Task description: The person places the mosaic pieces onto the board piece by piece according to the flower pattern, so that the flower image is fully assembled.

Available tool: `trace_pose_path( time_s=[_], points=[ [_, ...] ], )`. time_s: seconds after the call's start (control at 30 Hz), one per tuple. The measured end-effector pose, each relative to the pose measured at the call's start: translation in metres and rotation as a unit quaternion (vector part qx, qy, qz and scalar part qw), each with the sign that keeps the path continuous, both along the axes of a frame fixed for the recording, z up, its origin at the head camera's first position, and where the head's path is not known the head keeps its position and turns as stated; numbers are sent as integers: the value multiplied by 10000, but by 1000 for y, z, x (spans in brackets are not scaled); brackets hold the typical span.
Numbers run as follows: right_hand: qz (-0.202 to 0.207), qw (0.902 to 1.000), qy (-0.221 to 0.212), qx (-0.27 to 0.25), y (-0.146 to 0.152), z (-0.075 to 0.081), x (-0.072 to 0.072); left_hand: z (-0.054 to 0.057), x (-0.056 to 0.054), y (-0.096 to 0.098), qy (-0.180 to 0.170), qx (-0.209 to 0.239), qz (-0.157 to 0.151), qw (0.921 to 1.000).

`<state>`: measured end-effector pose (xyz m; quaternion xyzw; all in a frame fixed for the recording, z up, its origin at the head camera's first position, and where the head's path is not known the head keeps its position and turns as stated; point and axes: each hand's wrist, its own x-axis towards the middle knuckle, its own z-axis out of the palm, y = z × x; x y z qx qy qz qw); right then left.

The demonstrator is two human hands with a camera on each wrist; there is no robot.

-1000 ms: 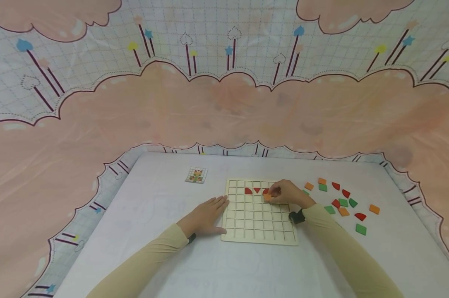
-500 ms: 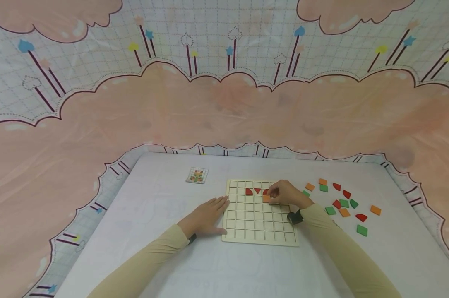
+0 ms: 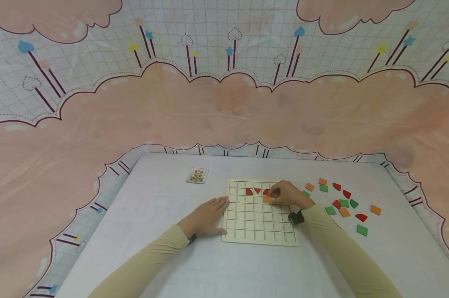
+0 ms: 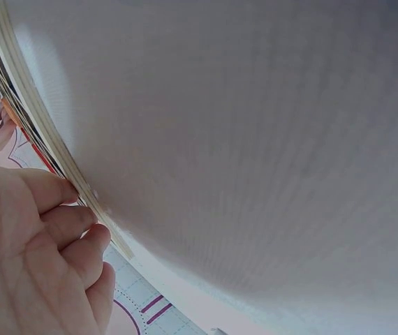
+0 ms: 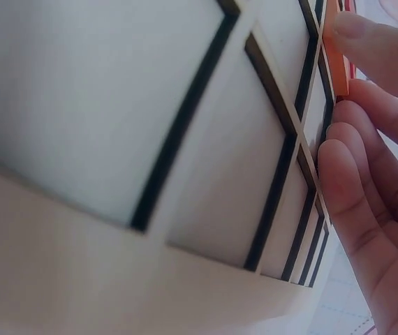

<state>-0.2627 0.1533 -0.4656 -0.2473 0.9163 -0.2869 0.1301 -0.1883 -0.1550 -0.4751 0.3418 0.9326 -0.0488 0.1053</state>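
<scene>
My right hand point(image 3: 286, 193) is over the upper right of a pale wooden grid board point(image 3: 259, 243), its thumb and index finger at an orange square tile point(image 3: 267, 199). In the right wrist view the thumb presses on the orange tile point(image 5: 336, 59) and the index finger meets its edge. Above that tile, in one row, lie a red quarter-round tile point(image 3: 249, 191), a red triangle point(image 3: 257, 191) and another red tile point(image 3: 265, 192), partly hidden by the fingers. My left hand point(image 3: 205, 217) rests with spread fingers against the board's left edge; the left wrist view shows its fingertips point(image 4: 80, 216) touching that edge.
Loose red, green and orange tiles lie scattered right of the board, among them a green square point(image 3: 362, 230) and an orange one point(image 3: 375, 210). A small pattern card point(image 3: 197, 175) lies at the back left of the white table point(image 3: 153, 265). A printed cloth point(image 3: 224, 111) hangs behind.
The orange tile, tilted in the right fingers a second ago, now lies flat in the cell below the right-hand red tile. The right hand shifted only slightly; the left hand stayed put.
</scene>
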Motion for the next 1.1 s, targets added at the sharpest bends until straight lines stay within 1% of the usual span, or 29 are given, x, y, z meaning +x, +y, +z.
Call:
trace_pose_path(
  time_s=[0.17,0.37,0.5,0.63,0.77,0.93,1.1],
  points=[
    [16,10000,42,-43,0,-3,0,-1,0,0,-21,-4,6,10000],
    [23,10000,51,-27,-1,-3,-1,-3,-1,-1,32,-29,-28,10000],
    [-64,10000,-8,-34,0,-4,-1,-3,-1,-1,38,-41,-19,10000],
    [-105,9997,-106,-190,5,-5,-2,-3,-1,-1,18,-36,6,10000],
    [-44,9987,-232,-458,18,-1,-3,-2,0,0,-3,-11,-4,10000],
    [-7,9968,-302,-742,44,11,1,-2,0,0,5,-47,-24,10000],
    [-95,9966,-280,-771,77,26,9,-2,0,-1,-12,-86,-17,10000]
  ],
)
